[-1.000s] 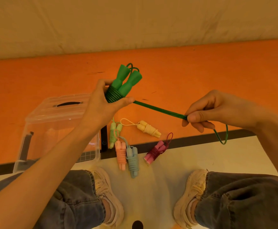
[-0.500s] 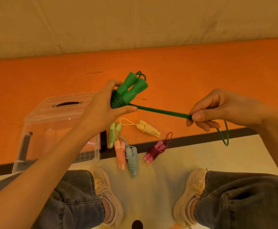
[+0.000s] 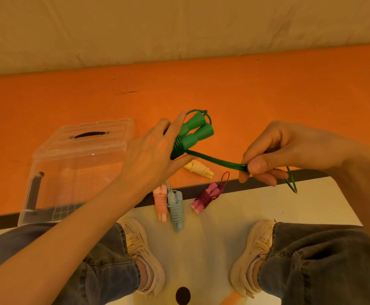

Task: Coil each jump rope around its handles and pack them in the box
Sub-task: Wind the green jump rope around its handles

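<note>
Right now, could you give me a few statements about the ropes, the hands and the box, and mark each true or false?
1. The left hand holds the green jump rope by its paired handles. True.
2. The right hand is empty. False: it pinches the green cord.
3. The clear box has its lid on. True.
4. The maroon jump rope lies uncoiled. False: its cord is wound around its handles.
5. The yellow jump rope sits inside the box. False: it lies on the orange floor, outside it.
</note>
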Available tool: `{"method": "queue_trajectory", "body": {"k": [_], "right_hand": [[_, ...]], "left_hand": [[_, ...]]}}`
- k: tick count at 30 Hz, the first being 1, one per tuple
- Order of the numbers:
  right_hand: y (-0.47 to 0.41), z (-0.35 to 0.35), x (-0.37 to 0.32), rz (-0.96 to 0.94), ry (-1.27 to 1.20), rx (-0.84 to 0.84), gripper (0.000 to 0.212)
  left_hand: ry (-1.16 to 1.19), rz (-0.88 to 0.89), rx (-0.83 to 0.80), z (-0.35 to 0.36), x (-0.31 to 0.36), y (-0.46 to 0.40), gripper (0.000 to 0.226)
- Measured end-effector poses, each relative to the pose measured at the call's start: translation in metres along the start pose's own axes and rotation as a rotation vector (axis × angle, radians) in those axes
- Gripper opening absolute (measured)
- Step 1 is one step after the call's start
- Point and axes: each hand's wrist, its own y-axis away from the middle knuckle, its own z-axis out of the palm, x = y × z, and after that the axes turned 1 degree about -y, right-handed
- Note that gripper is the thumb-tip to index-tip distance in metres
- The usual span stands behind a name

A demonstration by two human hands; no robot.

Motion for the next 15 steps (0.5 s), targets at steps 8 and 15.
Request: {"method": "queue_trajectory", "body": {"k": [8,15], "right_hand": [[0.013,-0.011,-0.001,0.086,0.21,0.377,0.025],[0.034,-0.036,0.006,0.167,0.421,0.652,0.028]], "left_hand": [[0.029,-0.062,-0.014,-0.006,-0.004,-0.003,0.068],[-0.083,-0.053,-0.109,-0.008,-0.001,-0.003,0.049]]}}
